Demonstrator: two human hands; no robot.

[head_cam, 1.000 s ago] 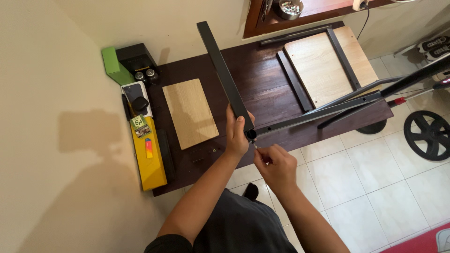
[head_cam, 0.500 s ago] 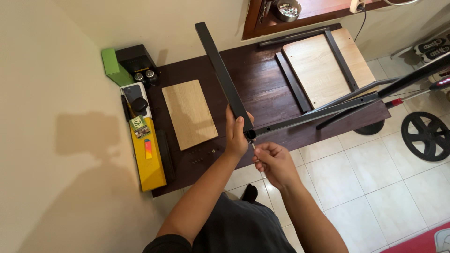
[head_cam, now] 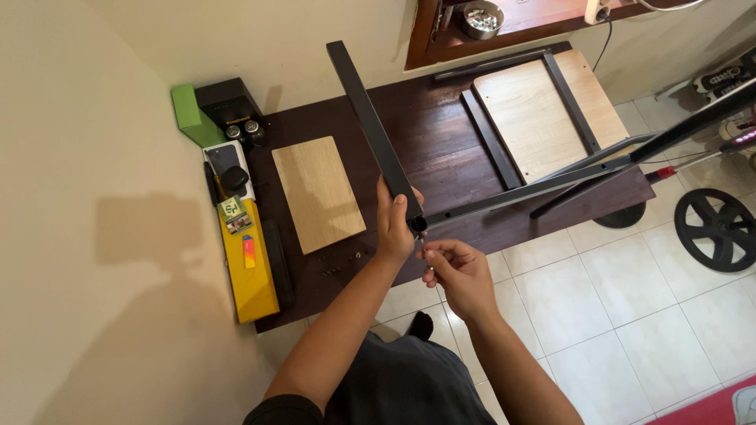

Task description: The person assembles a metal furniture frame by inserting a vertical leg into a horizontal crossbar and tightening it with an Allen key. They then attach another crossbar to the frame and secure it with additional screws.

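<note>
Gripping the long black square metal tube [head_cam: 372, 126] above the dark wooden counter [head_cam: 441, 142], left hand [head_cam: 394, 224] closed around it, right hand [head_cam: 457, 271] pinching a small screw—keep it straight, I'd say.

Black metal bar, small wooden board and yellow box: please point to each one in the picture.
black metal bar [head_cam: 370, 126], head view, middle of its length.
small wooden board [head_cam: 318, 194], head view, centre of its top face.
yellow box [head_cam: 250, 271], head view, middle of its lid.

Two hands, left [head_cam: 394, 228] and right [head_cam: 457, 271]; two light wooden boards, one small [head_cam: 317, 193] at left, one framed [head_cam: 543, 110] far right; one yellow box [head_cam: 250, 271]; one green block [head_cam: 187, 116]; one black wheel [head_cam: 720, 228].
</note>
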